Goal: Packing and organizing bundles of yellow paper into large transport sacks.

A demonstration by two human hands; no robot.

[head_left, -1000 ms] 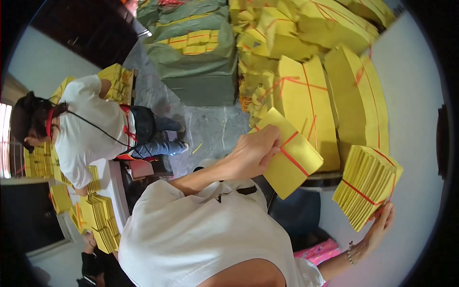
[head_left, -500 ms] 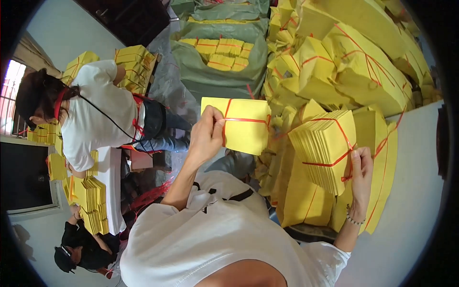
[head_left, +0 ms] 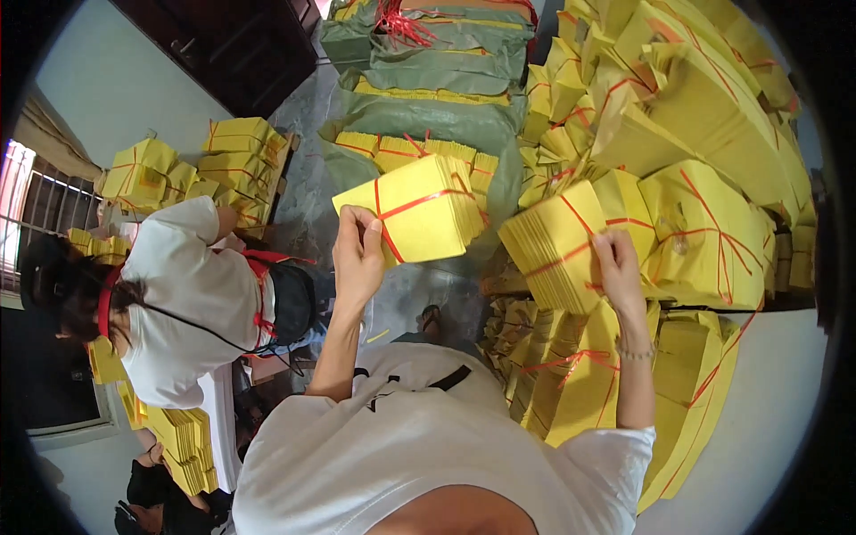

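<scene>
Yellow paper bundles: left hand (head_left: 357, 259) fingers clamp one (head_left: 419, 209), right hand (head_left: 617, 267) another (head_left: 557, 245).

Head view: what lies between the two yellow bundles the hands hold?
Nothing bridges them: between the left bundle and right bundle only a green sack behind shows.

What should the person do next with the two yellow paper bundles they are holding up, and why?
Probably carry the bundle in the left hand a little forward and set it down on the open green sack. That yellow bundle, tied with red string, hangs in the air just above the sack, which already holds similar bundles. The right hand grips a second bundle beside the big yellow pile.
</scene>
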